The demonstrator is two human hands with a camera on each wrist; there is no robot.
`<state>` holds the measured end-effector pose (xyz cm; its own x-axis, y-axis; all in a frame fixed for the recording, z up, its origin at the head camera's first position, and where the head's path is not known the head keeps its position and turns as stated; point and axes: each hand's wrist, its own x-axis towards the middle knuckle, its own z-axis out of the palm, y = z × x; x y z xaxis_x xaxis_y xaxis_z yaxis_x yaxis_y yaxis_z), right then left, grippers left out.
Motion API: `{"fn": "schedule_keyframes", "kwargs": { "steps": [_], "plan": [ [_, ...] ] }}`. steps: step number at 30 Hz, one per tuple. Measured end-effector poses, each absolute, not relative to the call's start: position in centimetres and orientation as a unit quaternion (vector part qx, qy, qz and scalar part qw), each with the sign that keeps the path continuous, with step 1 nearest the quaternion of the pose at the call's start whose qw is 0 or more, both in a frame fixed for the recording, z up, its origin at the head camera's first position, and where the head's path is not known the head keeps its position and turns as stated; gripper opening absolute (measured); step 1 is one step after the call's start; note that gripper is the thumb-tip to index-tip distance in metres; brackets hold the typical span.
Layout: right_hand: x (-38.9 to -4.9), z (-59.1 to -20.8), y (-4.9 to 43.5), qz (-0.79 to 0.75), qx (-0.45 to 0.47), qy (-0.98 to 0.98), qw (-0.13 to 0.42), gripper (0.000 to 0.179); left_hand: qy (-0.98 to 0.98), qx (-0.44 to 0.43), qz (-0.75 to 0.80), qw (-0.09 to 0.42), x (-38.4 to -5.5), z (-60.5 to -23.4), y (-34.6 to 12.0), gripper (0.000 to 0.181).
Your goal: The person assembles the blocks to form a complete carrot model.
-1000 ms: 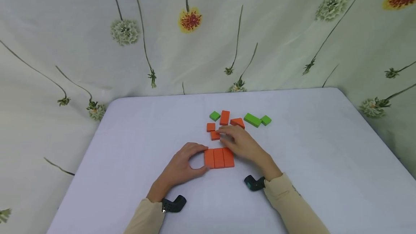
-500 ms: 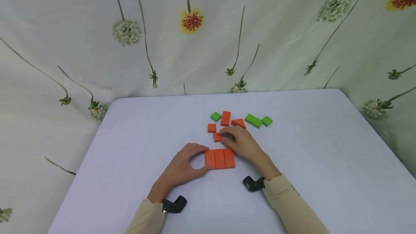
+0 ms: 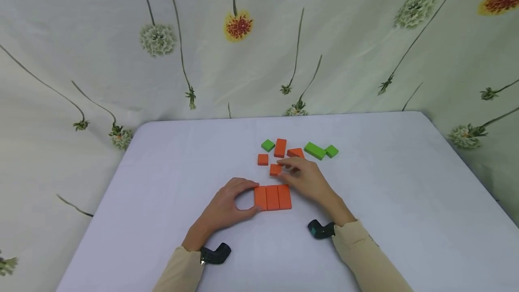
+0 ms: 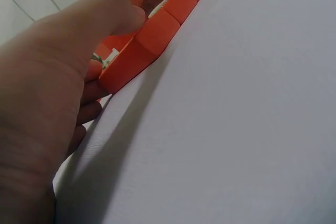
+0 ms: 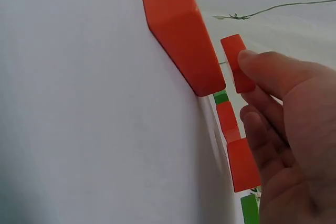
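Three long orange blocks (image 3: 272, 197) lie side by side in a row on the white table (image 3: 170, 161). My left hand (image 3: 252, 197) grips the row's left end between thumb and forefinger; the left wrist view shows the thumb on the orange blocks (image 4: 152, 35). Just beyond the row, my right hand (image 3: 282, 169) pinches a small orange square (image 3: 275, 169) at its right side. In the right wrist view the thumb (image 5: 262, 66) touches the square (image 5: 236, 61) beside the row (image 5: 178, 30).
Loose blocks lie behind the hands: an orange square (image 3: 263, 159), a long orange block (image 3: 280, 147), an orange wedge (image 3: 295, 152), a small green block (image 3: 268, 145), a long green block (image 3: 315, 150) and another small green one (image 3: 331, 150). A flowered cloth (image 3: 243, 48) hangs behind the table.
My right hand has shifted the small orange square a little to the right. The left hand and the row of three blocks have stayed put.
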<state>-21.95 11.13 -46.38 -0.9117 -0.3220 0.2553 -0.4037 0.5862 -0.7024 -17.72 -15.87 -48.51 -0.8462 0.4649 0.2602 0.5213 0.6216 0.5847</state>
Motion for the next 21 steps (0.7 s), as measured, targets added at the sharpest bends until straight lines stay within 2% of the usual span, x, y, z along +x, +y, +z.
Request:
{"fn": "schedule_keyframes", "kwargs": {
  "steps": [8,21],
  "plan": [
    [-20.7,-45.9,11.9,0.430,0.244,-0.868,0.036,0.028,-0.894,-0.281,-0.345,0.046,-17.7,-48.5,-16.0,0.054],
    [-19.4,-45.9,11.5,0.440,0.314,-0.842,0.007,0.032,-0.888,-0.285,-0.358,0.048,-17.7,-48.5,-16.1,0.051]
  ]
}}
